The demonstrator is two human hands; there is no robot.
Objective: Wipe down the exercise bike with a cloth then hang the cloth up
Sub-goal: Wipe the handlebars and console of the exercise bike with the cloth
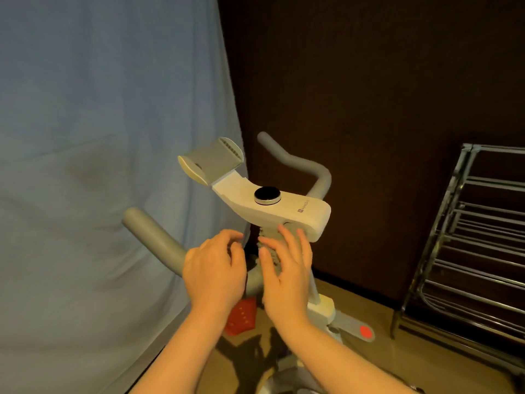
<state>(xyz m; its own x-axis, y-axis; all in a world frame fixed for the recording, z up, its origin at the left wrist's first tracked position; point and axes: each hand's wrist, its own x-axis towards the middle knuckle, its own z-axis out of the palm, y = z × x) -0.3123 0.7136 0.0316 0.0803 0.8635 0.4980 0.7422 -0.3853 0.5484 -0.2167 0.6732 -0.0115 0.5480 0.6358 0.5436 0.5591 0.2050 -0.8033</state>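
A small grey logo with lettering sits on the white console (pixel 272 206) of the exercise bike (pixel 321 307), near the console's right end, too blurred to read. A round black knob (pixel 267 194) with a silver rim stands at the console's middle, and a grey device holder (pixel 211 163) rises at its far left end.

The grey cloth (pixel 270 245) is bunched against the stem just under the console's near edge. The right hand (pixel 287 274) presses it there, fingers straight and spread. The left hand (pixel 214 270) is just beside it, fingers loosely curled at the cloth's left edge; whether they pinch it cannot be told.

Grey handlebars (pixel 154 238) curve out on both sides. A metal drying rack (pixel 468 248) stands at the right.
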